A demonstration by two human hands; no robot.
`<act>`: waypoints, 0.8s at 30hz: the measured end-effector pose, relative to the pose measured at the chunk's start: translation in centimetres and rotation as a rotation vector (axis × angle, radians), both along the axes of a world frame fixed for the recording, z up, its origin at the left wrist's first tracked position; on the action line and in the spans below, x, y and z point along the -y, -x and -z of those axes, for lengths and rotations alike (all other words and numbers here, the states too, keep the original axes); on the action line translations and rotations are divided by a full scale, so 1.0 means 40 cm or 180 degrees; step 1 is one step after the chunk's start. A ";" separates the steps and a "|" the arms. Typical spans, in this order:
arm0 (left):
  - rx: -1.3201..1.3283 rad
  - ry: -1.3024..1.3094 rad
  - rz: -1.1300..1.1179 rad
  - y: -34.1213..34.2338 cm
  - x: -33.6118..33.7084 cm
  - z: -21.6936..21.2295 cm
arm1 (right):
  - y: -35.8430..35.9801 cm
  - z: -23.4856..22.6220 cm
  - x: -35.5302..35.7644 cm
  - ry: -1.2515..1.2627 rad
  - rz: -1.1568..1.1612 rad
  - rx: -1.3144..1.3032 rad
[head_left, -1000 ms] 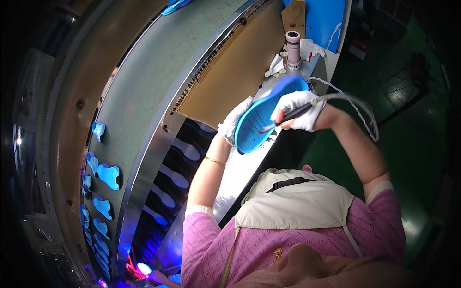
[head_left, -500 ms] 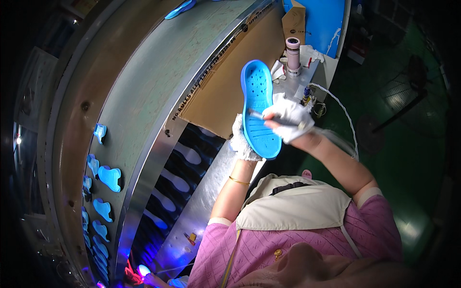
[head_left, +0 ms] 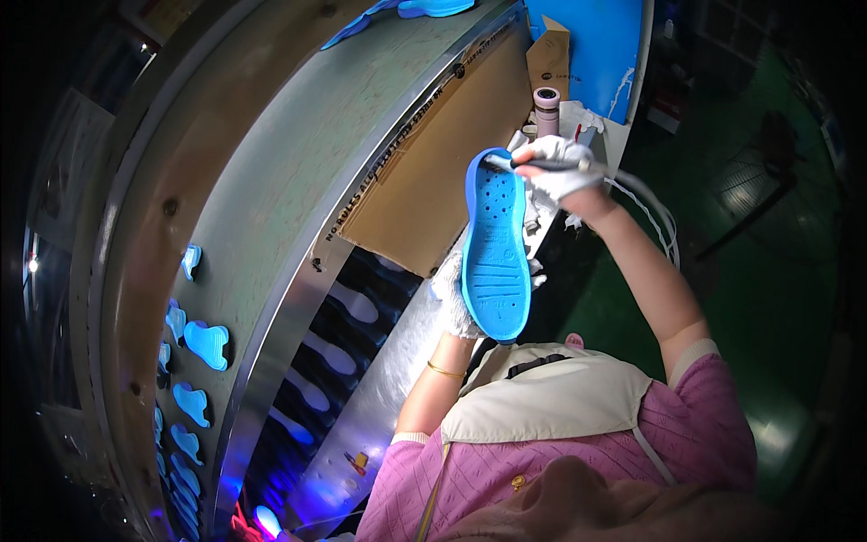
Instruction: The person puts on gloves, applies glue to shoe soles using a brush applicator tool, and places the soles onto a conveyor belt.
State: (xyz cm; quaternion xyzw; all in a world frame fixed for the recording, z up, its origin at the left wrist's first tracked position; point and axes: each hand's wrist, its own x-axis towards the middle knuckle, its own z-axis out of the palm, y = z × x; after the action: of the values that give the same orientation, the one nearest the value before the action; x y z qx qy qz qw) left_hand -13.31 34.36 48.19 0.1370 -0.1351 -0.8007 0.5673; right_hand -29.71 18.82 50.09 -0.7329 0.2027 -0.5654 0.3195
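My left hand (head_left: 454, 298), in a white glove, holds a blue shoe sole (head_left: 496, 244) upright by its heel end, tread side facing me. My right hand (head_left: 555, 172), also gloved in white, grips a slim tool with a grey hose (head_left: 632, 194) and presses its tip against the toe end of the sole. Both hands are raised above the metal work surface (head_left: 397, 361).
A brown cardboard sheet (head_left: 433, 172) lies on the conveyor. Several blue soles (head_left: 206, 343) ride the belt at the left. Sole-shaped openings (head_left: 334, 357) sit in a dark panel below. A cylindrical container (head_left: 545, 99) and blue board (head_left: 596, 45) stand at the top.
The sole has swung from lying flat and tilted to standing upright. My right hand moved up to the toe end with the tool; my left hand slid down to the heel.
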 end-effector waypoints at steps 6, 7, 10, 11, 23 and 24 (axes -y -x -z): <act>0.0915 -0.0238 -0.1105 -0.090 0.001 0.088 | -0.017 0.044 -0.195 0.0349 -0.0615 -0.0388; 0.1008 -0.0250 -0.1115 -0.100 0.002 0.098 | -0.007 0.040 -0.218 0.0146 -0.0843 -0.0432; 0.0956 -0.0107 -0.0740 -0.093 0.002 0.081 | 0.028 -0.029 -0.174 -0.0109 -0.0868 -0.0350; 0.0857 0.0083 -0.0545 -0.074 -0.001 0.061 | 0.023 -0.044 -0.143 0.0332 -0.0425 -0.0312; 0.0871 0.0113 -0.0892 -0.061 0.001 0.048 | 0.015 -0.080 -0.147 0.1014 -0.0340 -0.0908; 0.0817 -0.0045 -0.0942 -0.053 0.004 0.046 | 0.000 -0.069 -0.144 0.1171 -0.0155 -0.0955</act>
State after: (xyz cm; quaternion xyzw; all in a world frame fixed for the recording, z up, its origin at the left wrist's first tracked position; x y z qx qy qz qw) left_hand -11.19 34.21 46.34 0.2603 -0.1790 -0.6855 0.6559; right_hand -29.70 24.58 52.83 -0.8593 0.1238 -0.4697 0.1604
